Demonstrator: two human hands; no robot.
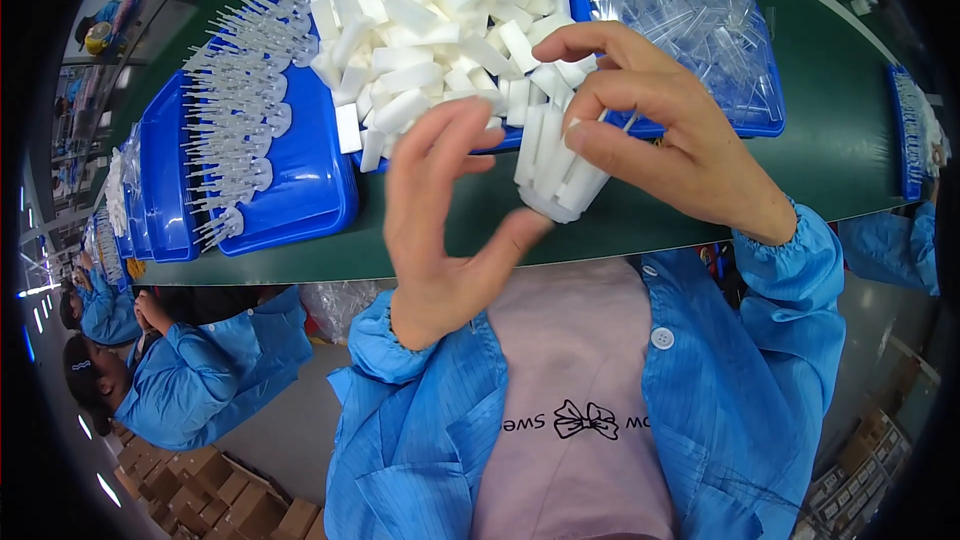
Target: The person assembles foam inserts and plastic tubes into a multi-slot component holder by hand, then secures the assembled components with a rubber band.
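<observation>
A whitish part [562,195] with a rounded base and several upright white pieces stands tilted in front of me, over the table's near edge. My right hand [665,125] grips it from the right, thumb and fingers closed at its upper end; a thin rod shows beside the fingertips. My left hand [440,210] is smeared a little by motion. Its fingers are spread from the thumb, and the thumb tip is close to the part's base; I cannot tell if they touch. Behind both hands, white foam-like blocks [410,15] heap over a blue tray.
Clear plastic tubes [670,15] fill a blue tray at the back right. On the left, a blue tray [305,195] holds rows of white pronged parts [235,105]. The green tabletop [820,90] runs beneath. People in blue jackets [215,375] sit farther left, near cardboard boxes [200,485].
</observation>
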